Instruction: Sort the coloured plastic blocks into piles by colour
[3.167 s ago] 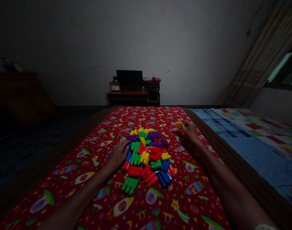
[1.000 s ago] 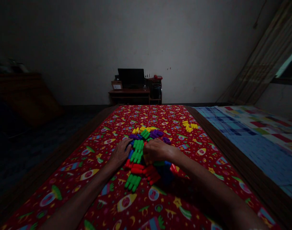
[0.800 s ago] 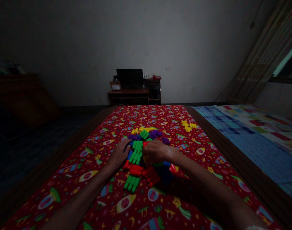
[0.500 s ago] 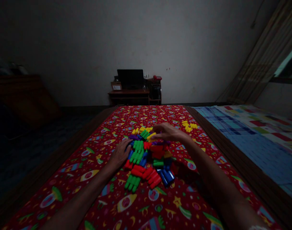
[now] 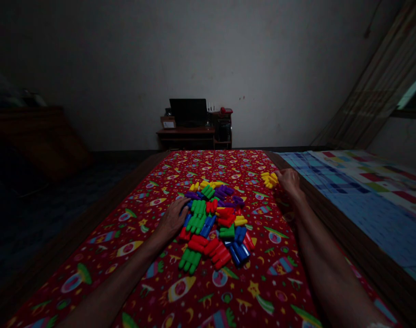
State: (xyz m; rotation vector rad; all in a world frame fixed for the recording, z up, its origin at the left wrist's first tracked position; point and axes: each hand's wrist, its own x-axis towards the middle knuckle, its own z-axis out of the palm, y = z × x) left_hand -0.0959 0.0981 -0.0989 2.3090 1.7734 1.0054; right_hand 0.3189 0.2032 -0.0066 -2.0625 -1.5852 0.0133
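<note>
A heap of plastic toy blocks, each shaped like joined rods, lies on the red patterned cloth in green, red, blue, purple and yellow. My left hand rests at the heap's left edge, fingers stretched out, fingertips against blue and green blocks. Far to the right, my right hand is at a small group of yellow blocks. Its fingers are curled and pinched at the group's right side, on a yellow block that they mostly hide.
More yellow blocks lie at the heap's far edge. Beyond the cloth stands a desk with a monitor. Blue checked bedding spreads on the right, and a wooden cabinet is at the left.
My right hand has moved from the heap's far side rightward to the yellow group, carrying a yellow block. Purple blocks it covered now show. My left hand stays at the heap.
</note>
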